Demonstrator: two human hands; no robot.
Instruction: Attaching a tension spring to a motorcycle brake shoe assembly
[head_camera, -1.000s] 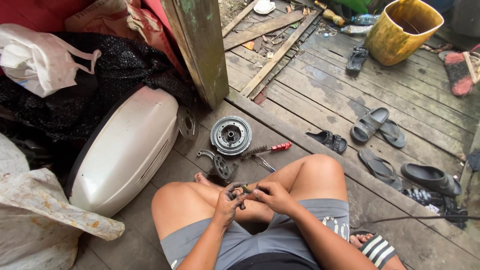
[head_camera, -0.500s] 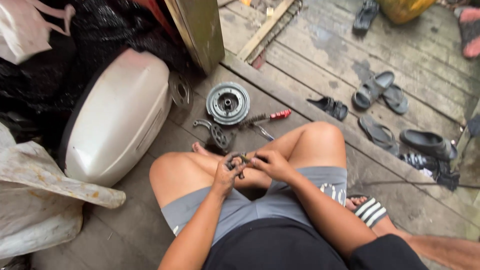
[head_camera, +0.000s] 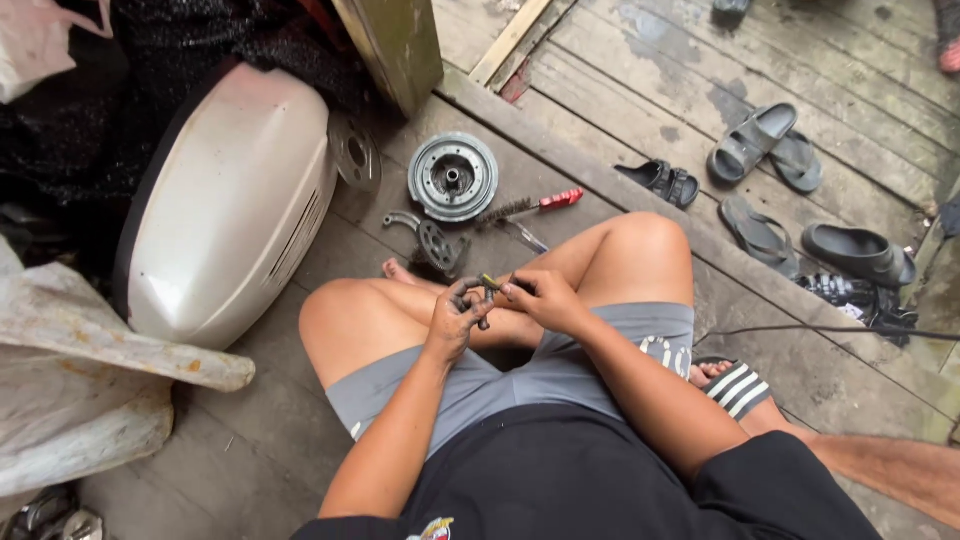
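The person sat cross-legged on the wooden floor, both hands meeting just above the crossed shins. The left hand (dark with grease) was curled shut around a small dark metal part, its grip narrow and wrapped over the piece. The right hand pinched the same part from the other side, fingertips closed on it, so the 2 hands touched across it. What the part was could not be told; most of it was hidden by the fingers.

Just beyond the knees, on the lower boards of the floor, lay a round grey drum-shaped hub, a smaller toothed piece with a curved arm nearer the shin, and a wire brush with a red handle just beside the hub. A silvery white scooter body panel rested toward the floor's left edge. Several dark sandals lay well apart, toward the far right corner on the raised planks.
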